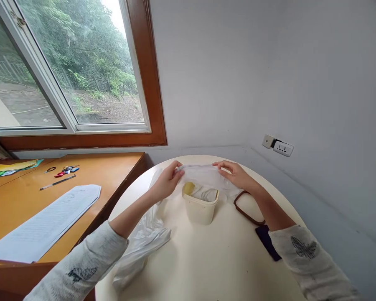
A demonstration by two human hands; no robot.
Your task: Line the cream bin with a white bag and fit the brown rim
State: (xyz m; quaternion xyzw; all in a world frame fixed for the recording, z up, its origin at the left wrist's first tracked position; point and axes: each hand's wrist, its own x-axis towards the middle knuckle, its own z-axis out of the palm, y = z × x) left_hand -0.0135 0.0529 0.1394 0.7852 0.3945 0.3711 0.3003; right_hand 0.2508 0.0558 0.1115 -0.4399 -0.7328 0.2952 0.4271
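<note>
My left hand (168,180) and my right hand (235,173) each pinch the edge of a thin, see-through plastic bag (200,172), stretched between them. Just below it stands a cream-coloured bin (200,212), upright on the round table, holding something yellow (188,188) and some white crumpled material (206,194). Under my right forearm lies a brown ring-shaped rim (242,210), partly covered by the arm. Beside my right sleeve is a dark purple, flat piece (267,241). More crumpled clear plastic (144,242) spreads over the table by my left forearm.
The round cream table (213,267) meets the wall at the back. A wooden desk (119,171) on the left carries paper sheets (50,223), a pen (58,182), keys (69,169) and coloured folders (12,167). Wall sockets (283,148) sit at the right.
</note>
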